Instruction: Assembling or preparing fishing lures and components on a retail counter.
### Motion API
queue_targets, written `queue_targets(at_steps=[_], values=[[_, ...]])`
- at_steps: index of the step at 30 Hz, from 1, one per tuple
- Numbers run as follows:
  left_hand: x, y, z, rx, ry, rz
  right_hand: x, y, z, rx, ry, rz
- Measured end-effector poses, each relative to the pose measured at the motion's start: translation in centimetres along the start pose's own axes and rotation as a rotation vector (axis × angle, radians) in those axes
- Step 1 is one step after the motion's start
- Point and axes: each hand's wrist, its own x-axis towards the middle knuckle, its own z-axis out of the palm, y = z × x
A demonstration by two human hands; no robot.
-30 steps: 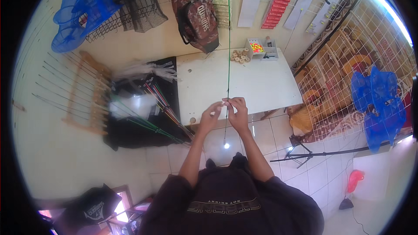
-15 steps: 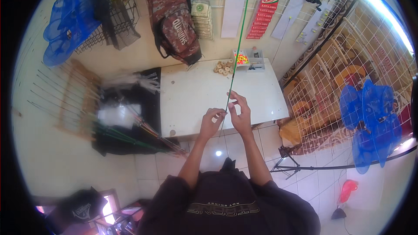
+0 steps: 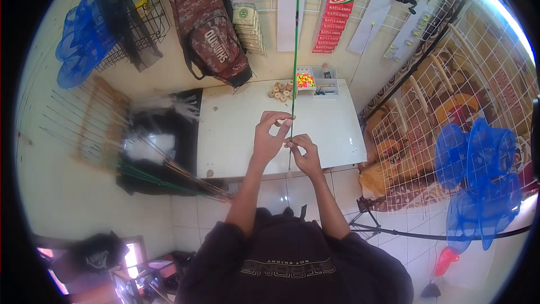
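A thin green fishing rod (image 3: 296, 50) runs from the top of the view down to between my hands, nearly upright in the picture. My left hand (image 3: 270, 138) pinches it between thumb and fingertips above the table's near part. Just nearer to me, my right hand (image 3: 306, 156) has its thumb and fingers closed on the rod's lower part, a little below the left. The rod's thin end shows beneath my fingers. Behind the rod, several round tan spools (image 3: 278, 91) lie beside a compartment box (image 3: 326, 91) with bright red and yellow bits in it.
The white table (image 3: 242, 129) stands before me. On the left are bundled rods (image 3: 163, 179) and a black cloth. A camouflage rod bag (image 3: 211, 39) hangs at the back. Blue mesh nets (image 3: 486, 174) hang from a wire grid at right, near a tripod (image 3: 368, 214).
My hands have swapped places along the rod: the left moved farther away and the right came nearer. The rod swung to a more upright line. The view shifted slightly.
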Motion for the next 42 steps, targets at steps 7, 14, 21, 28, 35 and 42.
queue_targets(at_steps=[7,14,21,28,35,42], values=[[-1.6,-4.7,1.5,-0.035,-0.067,-0.258,5.0,-1.8,-1.5,-0.053,0.114,-0.082],[0.8,-7.6,1.3,0.025,-0.232,-0.239,10.7,-2.9,-2.4,-0.001,0.066,-0.051],[5.6,-9.4,1.5,-0.042,-0.177,-0.214,16.3,-2.1,-2.2,0.002,0.05,-0.103],[9.6,-12.7,0.5,0.044,-0.064,-0.149,19.1,1.0,-0.3,-0.041,0.102,-0.109],[11.9,-14.7,0.8,0.046,0.035,-0.163,19.8,4.3,0.4,-0.081,0.128,-0.048],[13.1,-15.4,1.3,0.048,0.068,-0.216,20.2,5.8,1.0,-0.029,0.151,0.026]])
